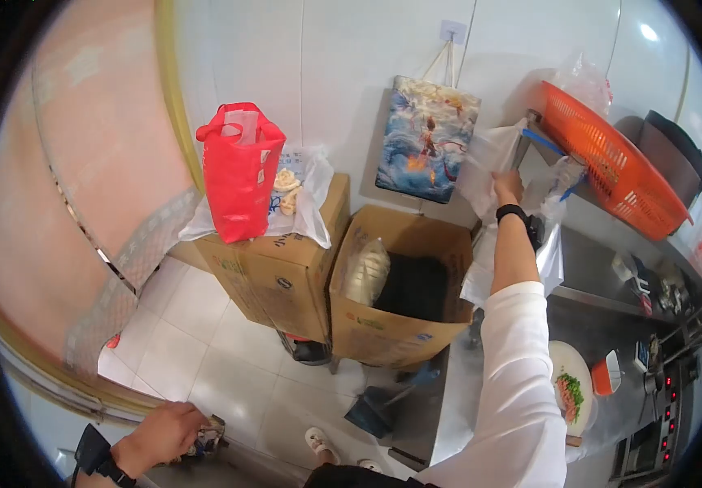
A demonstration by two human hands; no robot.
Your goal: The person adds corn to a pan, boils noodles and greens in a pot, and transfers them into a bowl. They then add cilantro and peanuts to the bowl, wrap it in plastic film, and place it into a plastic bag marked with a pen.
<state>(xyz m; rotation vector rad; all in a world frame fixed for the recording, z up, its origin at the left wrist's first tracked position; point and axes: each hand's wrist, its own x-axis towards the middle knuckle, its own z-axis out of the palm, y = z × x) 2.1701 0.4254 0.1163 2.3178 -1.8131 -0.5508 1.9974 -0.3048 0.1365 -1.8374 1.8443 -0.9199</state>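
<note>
My right hand [508, 186], with a white sleeve and a black wristband, reaches up to the wall end of a steel counter. Its fingers are closed on a thin white plastic bag [485, 159] that hangs beside an orange basket [611, 163]. My left hand [168, 433] is low at the bottom left, over the tiled floor. It is closed around a small metallic object [209, 437] that I cannot identify. A black strap sits on that wrist.
A red bag [239, 175] stands on a closed cardboard box [282, 276]. Next to it is an open cardboard box [400, 325] holding a clear bag. A printed bag [428, 138] hangs on the wall. The steel counter [595, 272] bears a plate of food [570, 390].
</note>
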